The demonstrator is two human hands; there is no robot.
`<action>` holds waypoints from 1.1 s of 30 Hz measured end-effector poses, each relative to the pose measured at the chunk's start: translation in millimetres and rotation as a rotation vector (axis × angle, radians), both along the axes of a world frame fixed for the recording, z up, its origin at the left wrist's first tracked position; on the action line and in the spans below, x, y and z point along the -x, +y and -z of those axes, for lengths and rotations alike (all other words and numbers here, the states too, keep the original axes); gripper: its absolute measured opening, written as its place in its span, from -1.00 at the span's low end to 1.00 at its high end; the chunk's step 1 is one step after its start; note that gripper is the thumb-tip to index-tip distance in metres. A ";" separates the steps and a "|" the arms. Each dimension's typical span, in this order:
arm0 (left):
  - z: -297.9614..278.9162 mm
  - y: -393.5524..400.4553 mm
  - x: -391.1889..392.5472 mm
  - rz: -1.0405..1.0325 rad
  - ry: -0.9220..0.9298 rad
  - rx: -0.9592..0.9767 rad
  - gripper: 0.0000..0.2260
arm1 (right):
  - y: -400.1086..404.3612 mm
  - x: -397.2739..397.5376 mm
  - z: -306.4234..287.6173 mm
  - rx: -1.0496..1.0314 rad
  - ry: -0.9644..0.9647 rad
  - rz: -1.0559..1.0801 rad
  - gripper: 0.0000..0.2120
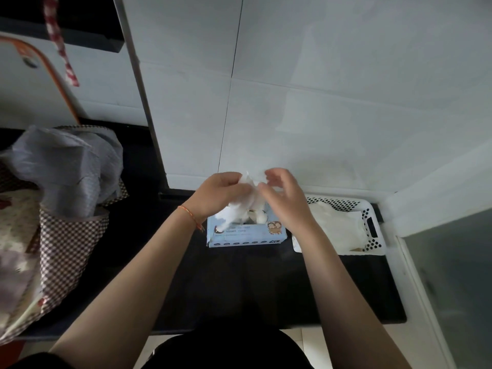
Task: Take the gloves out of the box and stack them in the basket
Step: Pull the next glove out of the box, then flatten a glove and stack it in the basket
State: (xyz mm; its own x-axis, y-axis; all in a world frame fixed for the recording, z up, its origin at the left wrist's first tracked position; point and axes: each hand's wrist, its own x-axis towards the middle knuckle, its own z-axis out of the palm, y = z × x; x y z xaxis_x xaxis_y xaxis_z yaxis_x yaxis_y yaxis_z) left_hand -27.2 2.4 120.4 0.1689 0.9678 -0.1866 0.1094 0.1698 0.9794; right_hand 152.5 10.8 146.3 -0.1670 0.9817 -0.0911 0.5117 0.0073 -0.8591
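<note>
A pale blue glove box (246, 233) with a cartoon picture lay flat on the dark counter, its top opening spilling thin, translucent white gloves. One crumpled glove (246, 198) was lifted above the box. Just to the right sat a white perforated basket (372, 230) holding a flat stack of gloves (338, 227).

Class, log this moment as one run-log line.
left hand: holds glove | right hand: pinches glove | above box | basket: gloves inside

The light-blue box (246, 233) carries printed lines and a cartoon picture, but its lettering is too small to read.
</note>
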 end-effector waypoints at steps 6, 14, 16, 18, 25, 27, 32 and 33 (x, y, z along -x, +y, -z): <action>-7.9 0.5 -12.2 0.134 0.132 -0.036 -0.74 | 6.4 -4.9 -18.4 0.044 -0.117 -0.164 -0.82; 5.4 4.4 -11.5 0.086 0.262 -0.078 -0.79 | 7.1 -11.6 -16.3 -0.029 -0.088 -0.058 -0.97; 9.6 5.1 -13.8 0.094 0.324 -0.051 -0.78 | 7.3 -15.1 -16.9 -0.048 -0.035 -0.038 -0.97; 17.9 6.6 -14.4 0.106 0.354 -0.008 -0.81 | 8.6 -20.2 -17.1 -0.087 0.014 0.008 -0.94; 37.5 9.4 -29.6 0.076 0.162 0.164 -0.87 | 17.2 -58.3 -3.3 -0.110 0.022 0.174 -0.91; 39.9 13.9 -36.8 0.105 0.056 0.193 -0.73 | 19.7 -76.0 3.6 -0.088 0.016 0.244 -0.91; 42.0 36.0 -66.6 0.167 -0.053 0.255 -0.92 | 25.5 -123.4 23.8 0.019 0.028 0.426 -0.85; 44.6 41.5 -76.5 0.178 0.012 0.244 -0.91 | 27.3 -134.8 31.0 0.035 0.014 0.447 -0.84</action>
State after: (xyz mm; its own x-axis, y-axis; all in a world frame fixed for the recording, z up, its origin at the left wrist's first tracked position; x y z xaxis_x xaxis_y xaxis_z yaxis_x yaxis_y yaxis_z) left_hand 49.3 43.9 75.8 0.3286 0.8494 -0.4129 0.1697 0.3770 0.9105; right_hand 287.3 38.0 115.3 0.2711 0.9542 -0.1265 0.4461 -0.2410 -0.8619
